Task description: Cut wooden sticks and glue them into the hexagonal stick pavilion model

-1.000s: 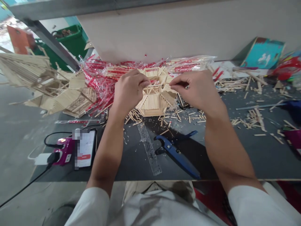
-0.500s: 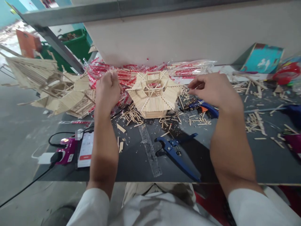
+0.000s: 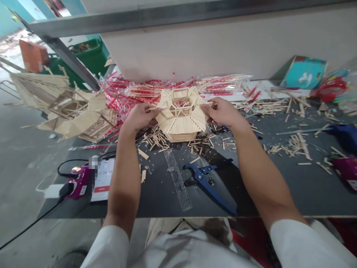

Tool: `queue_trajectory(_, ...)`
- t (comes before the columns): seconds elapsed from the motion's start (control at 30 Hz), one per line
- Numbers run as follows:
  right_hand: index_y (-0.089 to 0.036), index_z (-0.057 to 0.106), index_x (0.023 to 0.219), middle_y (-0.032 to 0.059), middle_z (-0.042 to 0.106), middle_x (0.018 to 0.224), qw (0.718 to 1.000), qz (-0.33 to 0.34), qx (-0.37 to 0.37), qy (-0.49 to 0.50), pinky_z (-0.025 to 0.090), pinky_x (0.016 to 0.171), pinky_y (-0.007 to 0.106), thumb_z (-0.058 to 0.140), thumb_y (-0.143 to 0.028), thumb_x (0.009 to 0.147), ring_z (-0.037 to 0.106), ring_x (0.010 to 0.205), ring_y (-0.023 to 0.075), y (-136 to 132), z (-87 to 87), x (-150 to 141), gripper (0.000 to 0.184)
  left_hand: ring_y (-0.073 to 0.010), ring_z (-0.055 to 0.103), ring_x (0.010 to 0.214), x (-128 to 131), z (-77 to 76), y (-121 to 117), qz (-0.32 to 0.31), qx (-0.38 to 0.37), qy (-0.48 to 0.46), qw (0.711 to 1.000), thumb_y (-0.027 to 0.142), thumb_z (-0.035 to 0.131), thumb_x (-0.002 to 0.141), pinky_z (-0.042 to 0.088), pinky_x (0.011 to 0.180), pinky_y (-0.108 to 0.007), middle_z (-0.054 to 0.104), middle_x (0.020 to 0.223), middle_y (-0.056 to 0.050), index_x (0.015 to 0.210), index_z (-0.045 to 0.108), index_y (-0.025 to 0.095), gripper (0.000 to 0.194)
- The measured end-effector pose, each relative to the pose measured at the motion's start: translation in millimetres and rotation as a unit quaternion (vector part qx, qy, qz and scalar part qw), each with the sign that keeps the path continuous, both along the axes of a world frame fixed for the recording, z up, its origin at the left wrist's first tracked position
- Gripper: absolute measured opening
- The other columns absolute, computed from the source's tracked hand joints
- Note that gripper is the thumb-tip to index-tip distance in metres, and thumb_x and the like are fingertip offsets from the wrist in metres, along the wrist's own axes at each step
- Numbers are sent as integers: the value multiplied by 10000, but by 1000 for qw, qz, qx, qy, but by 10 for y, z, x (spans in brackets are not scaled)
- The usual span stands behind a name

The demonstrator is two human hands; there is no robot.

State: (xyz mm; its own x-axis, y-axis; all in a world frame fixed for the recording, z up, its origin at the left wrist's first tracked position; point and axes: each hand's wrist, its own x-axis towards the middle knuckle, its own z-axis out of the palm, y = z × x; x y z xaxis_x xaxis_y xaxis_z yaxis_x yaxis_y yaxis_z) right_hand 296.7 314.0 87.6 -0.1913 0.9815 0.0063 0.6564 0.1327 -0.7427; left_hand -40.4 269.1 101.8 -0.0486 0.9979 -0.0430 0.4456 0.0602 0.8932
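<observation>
A small six-sided roof model made of pale wooden sticks (image 3: 181,115) rests on the dark table (image 3: 279,186) among cut stick scraps. My left hand (image 3: 139,116) grips its left edge with curled fingers. My right hand (image 3: 223,113) grips its right edge the same way. Both hands hold the model between them, at the far middle of the table.
Blue cutters (image 3: 208,180) and a clear ruler (image 3: 177,178) lie near the front edge. Red-wrapped stick packs (image 3: 125,93) pile behind. Larger stick structures (image 3: 61,108) sit at left. A phone (image 3: 102,179) and purple charger (image 3: 78,180) lie front left. A teal box (image 3: 304,72) leans at back right.
Both hands had drawn apart from the model half a second ago; now they have closed in again and grip its left and right sides.
</observation>
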Motion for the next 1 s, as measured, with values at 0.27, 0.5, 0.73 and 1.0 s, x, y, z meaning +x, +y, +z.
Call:
queue_trajectory(0.27,-226,624,847,78,733,833,983,-25,-88,159,652,555,403,863,-448,832,701,639,214,-56,100,-72,327,-115,564,574,70,-16,-3,-13,-59,-80,995,528,863,756,451,500,-216,678,711,-8,848,721,169,397)
queue_trajectory(0.5,-220,655,800,94,769,845,977,-13,-67,201,699,689,438,916,-464,763,745,777,251,-59,95,-78,359,-127,604,652,25,-55,1,-49,0,-79,996,491,823,818,485,568,-227,725,772,-23,838,768,162,334)
queue_trajectory(0.73,-200,737,1010,107,801,1079,981,9,-4,194,678,824,481,921,-395,731,756,915,278,-57,199,64,387,-208,741,911,-31,18,-39,-51,14,-111,992,480,954,681,592,747,-278,809,1068,-88,1096,766,154,561)
queue_trajectory(1.0,-253,666,936,64,800,1083,979,26,71,192,662,902,485,950,-390,667,765,1050,308,-127,324,108,414,-239,744,1025,4,159,-123,-88,104,-70,988,400,988,649,626,905,-337,795,1146,-108,1073,745,172,539)
